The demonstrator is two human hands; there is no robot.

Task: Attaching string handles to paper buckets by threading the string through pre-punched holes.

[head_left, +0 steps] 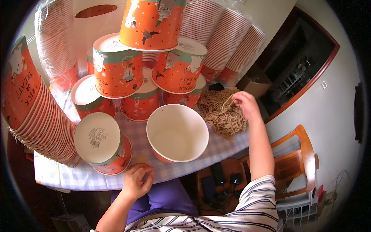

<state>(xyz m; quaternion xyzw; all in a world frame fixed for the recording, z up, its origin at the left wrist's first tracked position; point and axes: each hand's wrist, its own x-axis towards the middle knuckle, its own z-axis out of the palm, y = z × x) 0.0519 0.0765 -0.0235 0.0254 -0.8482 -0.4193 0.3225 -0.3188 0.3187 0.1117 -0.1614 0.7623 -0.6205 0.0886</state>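
Observation:
My right hand (pixel 245 104) reaches across the table and pinches a strand from a heap of tan cords (pixel 222 112). My left hand (pixel 137 180) rests at the table's near edge with its fingers curled; whether it holds anything I cannot tell. Between the hands an orange paper bucket (pixel 177 133) lies tilted, its white inside facing me. Just left of it, above my left hand, stands an upside-down bucket (pixel 103 144).
Upside-down orange printed buckets (pixel 119 69) are piled in tiers at the back of the checked tablecloth (pixel 224 149). Long nested bucket stacks (pixel 34 112) lie at the left and, in plastic wrap (pixel 228 38), at the back. A wooden chair (pixel 297 158) stands to the right.

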